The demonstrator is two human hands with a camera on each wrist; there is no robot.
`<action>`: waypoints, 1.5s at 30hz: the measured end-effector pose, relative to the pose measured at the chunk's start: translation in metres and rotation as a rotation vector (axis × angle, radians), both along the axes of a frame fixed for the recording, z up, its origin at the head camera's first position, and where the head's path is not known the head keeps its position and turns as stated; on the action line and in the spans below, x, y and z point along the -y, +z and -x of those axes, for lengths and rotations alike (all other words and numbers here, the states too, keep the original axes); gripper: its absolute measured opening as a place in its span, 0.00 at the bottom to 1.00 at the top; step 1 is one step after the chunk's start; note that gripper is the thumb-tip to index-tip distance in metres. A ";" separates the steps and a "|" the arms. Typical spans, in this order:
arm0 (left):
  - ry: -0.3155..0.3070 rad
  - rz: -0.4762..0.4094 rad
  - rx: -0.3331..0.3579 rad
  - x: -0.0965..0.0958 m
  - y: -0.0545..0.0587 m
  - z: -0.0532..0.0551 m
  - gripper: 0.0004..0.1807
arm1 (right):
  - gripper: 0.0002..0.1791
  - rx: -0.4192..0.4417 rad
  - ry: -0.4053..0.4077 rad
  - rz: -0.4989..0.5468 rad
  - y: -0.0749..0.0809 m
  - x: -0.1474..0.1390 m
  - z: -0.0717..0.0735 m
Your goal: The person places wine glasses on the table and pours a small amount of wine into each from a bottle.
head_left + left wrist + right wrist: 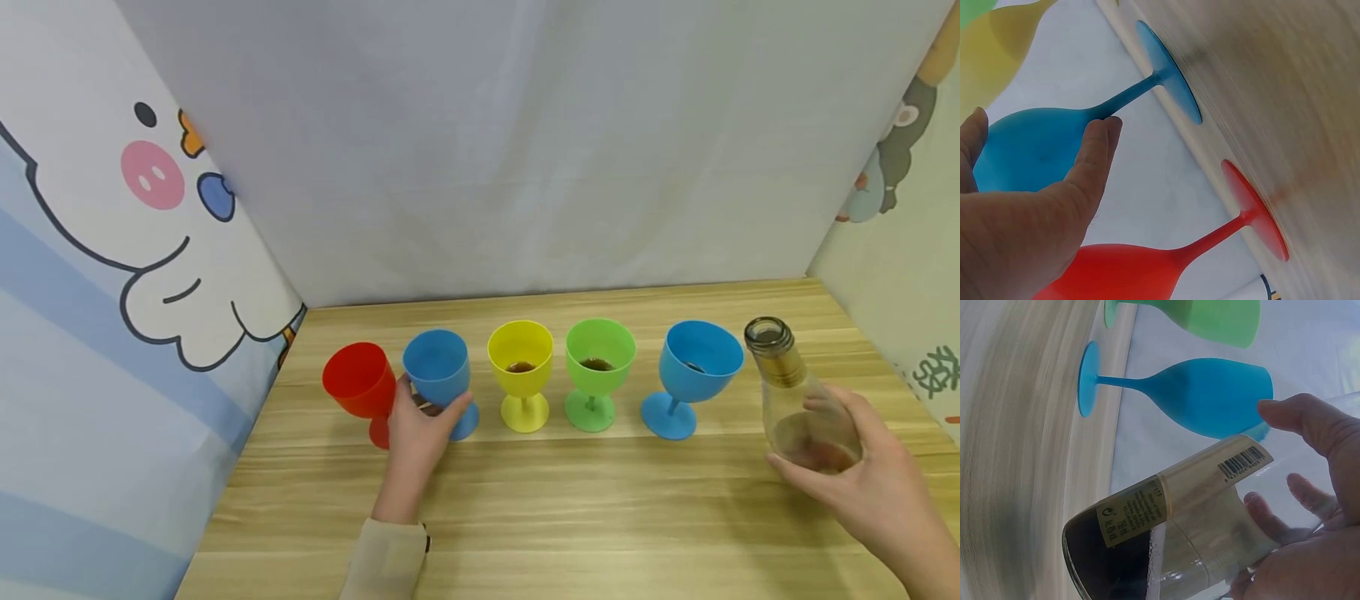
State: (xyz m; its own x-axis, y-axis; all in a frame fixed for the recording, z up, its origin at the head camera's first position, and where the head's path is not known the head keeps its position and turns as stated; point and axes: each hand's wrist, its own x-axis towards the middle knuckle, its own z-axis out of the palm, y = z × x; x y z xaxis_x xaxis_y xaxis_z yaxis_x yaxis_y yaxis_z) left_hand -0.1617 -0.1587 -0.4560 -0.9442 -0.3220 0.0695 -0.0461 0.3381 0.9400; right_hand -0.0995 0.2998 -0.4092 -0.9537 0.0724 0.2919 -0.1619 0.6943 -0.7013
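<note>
Holding smooth, round-bowled blue goblet (437, 369): left hand (415, 433); gripping clear glass bottle (791, 400), dark liquid (1121, 567) inside: right hand (885, 479).

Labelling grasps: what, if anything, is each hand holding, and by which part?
Right hand: glass bottle, by its body. Left hand: blue goblet next to the red one, around the lower bowl.

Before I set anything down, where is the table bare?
The widest bare patch of table lies in front of the yellow cup and green cup, between left hand and right hand. A thinner strip separates those cups from the pale backdrop. It's crowded where the left hand holds the left blue cup beside the red cup.
</note>
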 end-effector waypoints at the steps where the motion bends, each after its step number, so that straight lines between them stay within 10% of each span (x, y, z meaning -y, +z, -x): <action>1: 0.002 0.006 0.001 0.000 0.000 0.000 0.48 | 0.48 -0.004 -0.001 -0.006 0.000 0.000 0.000; 17: -0.059 0.014 0.016 -0.002 0.017 -0.020 0.47 | 0.49 -0.004 -0.003 -0.017 -0.001 -0.002 -0.001; 31: -0.320 0.102 -0.048 -0.020 0.054 -0.047 0.44 | 0.49 -0.015 0.001 -0.090 0.002 -0.002 0.002; 45: -0.497 0.111 -0.041 -0.044 0.057 -0.055 0.45 | 0.49 -0.176 0.015 -0.191 0.005 0.001 0.011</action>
State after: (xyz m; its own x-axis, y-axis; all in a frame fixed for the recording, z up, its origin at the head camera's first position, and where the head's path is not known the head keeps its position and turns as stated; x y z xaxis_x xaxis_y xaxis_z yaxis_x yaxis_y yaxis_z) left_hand -0.1071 -0.1147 -0.3991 -0.9770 0.1773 0.1183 0.1824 0.4079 0.8946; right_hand -0.1101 0.2987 -0.4043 -0.8875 -0.0135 0.4607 -0.2810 0.8082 -0.5176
